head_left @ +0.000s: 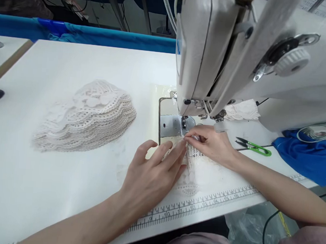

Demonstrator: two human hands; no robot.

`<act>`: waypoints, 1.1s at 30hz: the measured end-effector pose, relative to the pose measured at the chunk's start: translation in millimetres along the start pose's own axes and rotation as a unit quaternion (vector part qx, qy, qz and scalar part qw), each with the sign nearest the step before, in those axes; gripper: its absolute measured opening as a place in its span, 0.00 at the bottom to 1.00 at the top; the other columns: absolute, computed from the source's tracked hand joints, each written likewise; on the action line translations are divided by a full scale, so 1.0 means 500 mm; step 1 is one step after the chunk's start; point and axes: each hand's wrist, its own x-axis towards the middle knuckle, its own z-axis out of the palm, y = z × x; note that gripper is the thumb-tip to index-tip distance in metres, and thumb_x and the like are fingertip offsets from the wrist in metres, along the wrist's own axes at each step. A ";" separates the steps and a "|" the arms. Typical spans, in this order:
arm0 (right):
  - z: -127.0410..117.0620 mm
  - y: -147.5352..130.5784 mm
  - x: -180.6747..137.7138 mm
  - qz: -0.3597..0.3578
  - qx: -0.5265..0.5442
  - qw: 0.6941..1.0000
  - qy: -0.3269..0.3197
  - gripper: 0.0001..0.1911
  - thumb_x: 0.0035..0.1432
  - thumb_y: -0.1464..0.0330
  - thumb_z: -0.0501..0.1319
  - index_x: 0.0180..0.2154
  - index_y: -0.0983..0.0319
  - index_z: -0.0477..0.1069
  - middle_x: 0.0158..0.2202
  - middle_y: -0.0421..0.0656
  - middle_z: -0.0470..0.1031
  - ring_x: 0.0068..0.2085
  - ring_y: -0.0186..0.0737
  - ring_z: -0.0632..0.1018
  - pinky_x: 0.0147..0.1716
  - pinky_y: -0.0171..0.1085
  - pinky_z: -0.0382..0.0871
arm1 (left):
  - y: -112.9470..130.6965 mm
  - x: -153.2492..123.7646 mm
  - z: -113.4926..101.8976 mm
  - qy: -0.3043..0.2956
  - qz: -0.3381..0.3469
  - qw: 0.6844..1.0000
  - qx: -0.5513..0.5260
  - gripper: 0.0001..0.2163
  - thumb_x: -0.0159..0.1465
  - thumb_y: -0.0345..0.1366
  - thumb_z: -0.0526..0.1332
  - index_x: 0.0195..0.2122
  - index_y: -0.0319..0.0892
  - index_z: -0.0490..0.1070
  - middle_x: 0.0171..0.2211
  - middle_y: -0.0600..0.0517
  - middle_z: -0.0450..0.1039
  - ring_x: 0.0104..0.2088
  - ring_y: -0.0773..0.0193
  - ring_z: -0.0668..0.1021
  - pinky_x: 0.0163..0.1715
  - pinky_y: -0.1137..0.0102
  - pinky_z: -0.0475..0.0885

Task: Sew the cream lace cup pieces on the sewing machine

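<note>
Looming toward one o'clock from the presser foot (183, 123), one sewing machine (207, 50) partly hides a lace piece (244, 110). One lace stack (92, 120) sits at nine, layers uncountable; one pair of snips (254, 146) near three. At six, the right hand (214, 145) pinches one lace strip (189, 176); the left hand (155, 170) covers part, its grip I cannot tell.

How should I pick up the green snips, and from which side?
Probably pinch the snips by the rounded green handle end, coming from the right: they lie flat with the dark blades parted and pointing left, toward the right hand.
</note>
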 end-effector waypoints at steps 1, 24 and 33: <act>-0.003 0.002 0.003 0.003 -0.018 1.000 0.001 0.14 0.65 0.62 0.53 0.38 0.59 0.76 0.28 0.40 0.77 0.27 0.32 0.73 0.26 0.33 0.59 | 0.001 -0.001 0.001 -0.009 -0.001 1.000 -0.005 0.09 0.65 0.32 0.59 0.44 0.37 0.74 0.49 0.51 0.76 0.42 0.59 0.76 0.41 0.59 0.62; -0.012 0.001 -0.019 -0.136 -0.326 0.934 0.056 0.18 0.62 0.72 0.51 0.48 0.62 0.74 0.35 0.44 0.79 0.30 0.36 0.74 0.21 0.37 0.45 | -0.035 0.024 0.027 -0.042 -0.032 0.997 -0.051 0.12 0.66 0.35 0.57 0.49 0.42 0.71 0.49 0.50 0.75 0.51 0.57 0.75 0.46 0.57 0.60; -0.011 0.002 -0.015 -0.114 -0.322 0.939 0.039 0.15 0.62 0.72 0.50 0.39 0.62 0.77 0.35 0.44 0.78 0.32 0.36 0.71 0.22 0.37 0.44 | -0.035 0.026 0.033 -0.038 -0.042 0.997 -0.059 0.11 0.66 0.35 0.57 0.49 0.43 0.71 0.50 0.50 0.75 0.51 0.57 0.75 0.47 0.57 0.61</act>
